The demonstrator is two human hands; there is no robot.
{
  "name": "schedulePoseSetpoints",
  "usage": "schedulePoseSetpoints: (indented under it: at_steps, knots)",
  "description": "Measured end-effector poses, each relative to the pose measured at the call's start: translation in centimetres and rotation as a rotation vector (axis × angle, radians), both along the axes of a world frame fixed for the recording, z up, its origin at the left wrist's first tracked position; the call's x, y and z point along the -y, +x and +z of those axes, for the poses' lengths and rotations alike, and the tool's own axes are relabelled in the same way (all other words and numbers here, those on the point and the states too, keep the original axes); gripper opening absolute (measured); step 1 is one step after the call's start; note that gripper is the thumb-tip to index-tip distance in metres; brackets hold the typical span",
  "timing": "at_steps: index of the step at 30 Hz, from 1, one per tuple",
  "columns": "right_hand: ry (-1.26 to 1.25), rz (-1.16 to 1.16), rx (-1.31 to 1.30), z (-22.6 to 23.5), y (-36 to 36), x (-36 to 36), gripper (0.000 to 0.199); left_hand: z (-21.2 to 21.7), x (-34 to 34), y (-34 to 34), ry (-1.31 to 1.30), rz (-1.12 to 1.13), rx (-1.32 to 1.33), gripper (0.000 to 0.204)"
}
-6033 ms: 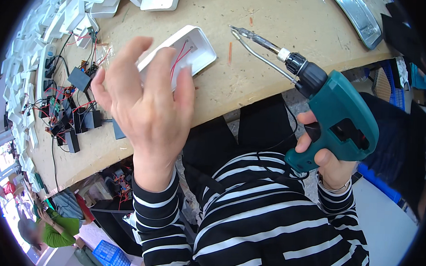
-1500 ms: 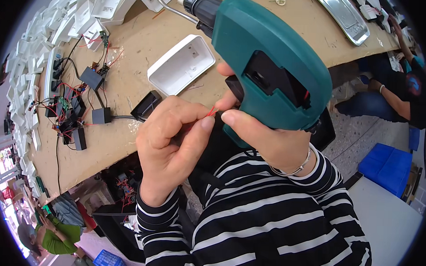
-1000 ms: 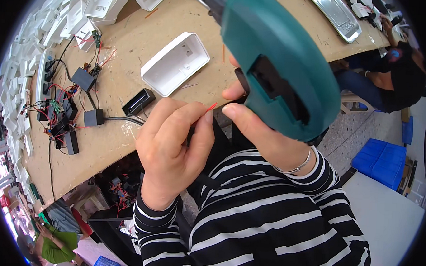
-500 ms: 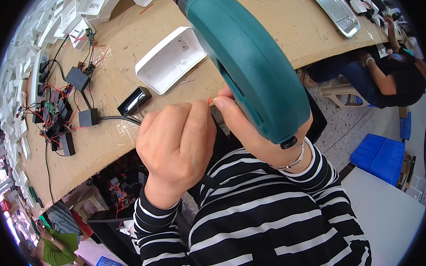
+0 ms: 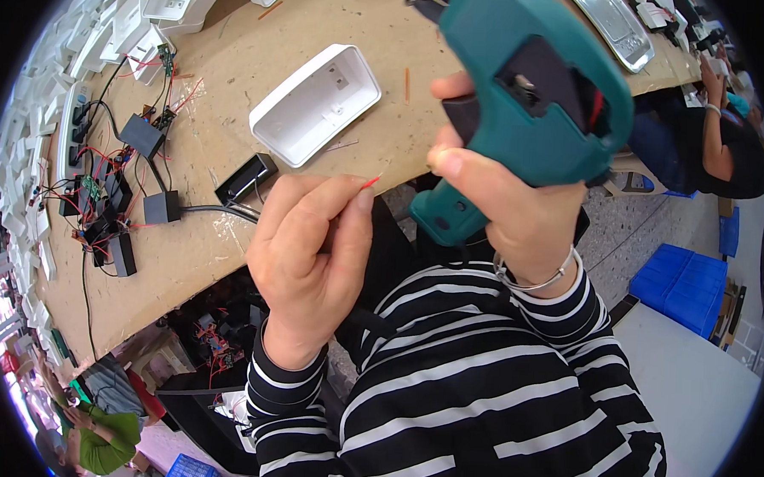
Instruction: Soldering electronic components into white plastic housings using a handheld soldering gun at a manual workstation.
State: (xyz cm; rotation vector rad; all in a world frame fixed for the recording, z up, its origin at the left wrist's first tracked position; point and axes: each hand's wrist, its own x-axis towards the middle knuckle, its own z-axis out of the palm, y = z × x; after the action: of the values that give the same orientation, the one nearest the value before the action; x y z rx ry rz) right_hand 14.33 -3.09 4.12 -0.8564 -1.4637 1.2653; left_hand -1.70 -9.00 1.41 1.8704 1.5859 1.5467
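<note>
In my right hand (image 5: 520,210) is a teal pistol-shaped soldering gun (image 5: 525,83), its grip wrapped by my fingers near the dark trigger. Its body is tilted, with the front end toward the upper left and a dark recess facing up. My left hand (image 5: 309,244) pinches a thin red wire (image 5: 371,183) between thumb and forefinger, the wire's end poking out past the fingertips. A small open black box (image 5: 246,180) lies just beyond my left hand. Behind it sits a white plastic housing (image 5: 315,108), open side up.
Black adapters with cables (image 5: 141,138), circuit boards and red wires crowd the left of the table (image 5: 202,265). White housings (image 5: 183,0) pile up at the far left. Blue crates (image 5: 678,285) stand on the floor at right. A co-worker (image 5: 722,155) sits at the far right.
My right hand has lifted away from the left and turned the soldering gun, so its side, trigger and recess now show. My left fingers have opened out somewhat, still pinching the red wire.
</note>
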Motion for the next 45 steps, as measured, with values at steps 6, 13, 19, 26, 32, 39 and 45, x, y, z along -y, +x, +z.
schedulePoseSetpoints:
  at_steps: [6, 13, 19, 26, 32, 39, 45]
  knots:
    - [0.141, -0.021, -0.050, -0.3, 1.9, 0.3, 0.055, 0.4, -0.6, -0.5, -0.086, 0.006, -0.016, 0.014]
    - [0.080, -0.081, -0.071, -0.2, 4.8, 0.9, 0.064, -0.1, -0.9, 0.0, -0.068, 0.091, -0.170, 0.017]
    - [0.023, -0.021, -0.160, -0.9, 5.5, 1.3, 0.055, -0.4, -0.8, 0.3, 0.009, 0.089, -0.093, 0.016]
    - [-0.041, 0.090, -0.026, -1.6, 1.7, 0.7, 0.048, 0.1, -0.4, 0.0, 0.034, -0.022, 0.026, 0.016]
    - [0.013, 0.104, -0.038, -2.5, -0.5, 0.8, 0.042, 0.0, -0.4, 0.2, 0.026, -0.088, 0.032, 0.018]
    - [0.038, 0.108, 0.105, -2.3, -0.4, 0.5, 0.040, -0.2, -0.9, -0.9, 0.067, -0.124, -0.224, 0.024]
    - [0.149, 0.037, -0.048, -1.9, 0.2, 0.0, 0.046, -0.1, -0.1, -1.1, 0.269, 0.179, -0.433, 0.026]
